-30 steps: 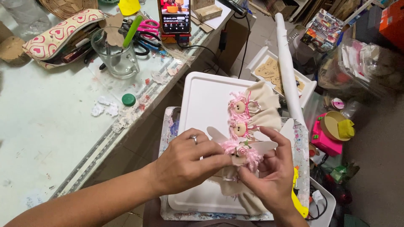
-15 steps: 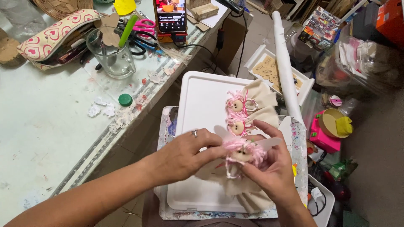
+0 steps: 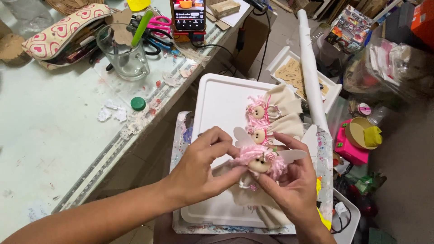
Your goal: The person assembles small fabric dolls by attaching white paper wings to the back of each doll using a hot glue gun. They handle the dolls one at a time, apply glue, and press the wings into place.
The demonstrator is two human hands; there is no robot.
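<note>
Left hand (image 3: 201, 165): fingers curled, thumb and fingertips pinched on the pink yarn hair of the near doll (image 3: 260, 163). Right hand (image 3: 294, 185): cupped under and around the same doll from the right, thumb laid beside the beige button face, fingers partly closed on the cloth body.

Near doll: held just above the near half of the white tray (image 3: 221, 104), face up, white paper wings spread to left and right, cream fabric skirt trailing toward the near edge of the tray.

Two further dolls (image 3: 257, 112) of the same kind: flat on the tray toward its far right corner, one behind the other, cream skirts pointing right over the tray's right edge. Nearer of the two just beside the held doll; contact not determinable.

Tray: resting on a paint-spattered board (image 3: 183, 131), to the right of the surface (image 3: 49, 140).

On the surface, far edge: glass mug (image 3: 123, 56) with a green stick inside, heart-patterned pouch (image 3: 61, 34), pink-handled scissors (image 3: 159, 25), upright phone (image 3: 188, 14) with lit screen. Green bottle cap (image 3: 138, 104) near the right edge of the surface, white scraps beside it.

To the right of the tray: long white roll (image 3: 312, 81), leaning across a shallow white box.
</note>
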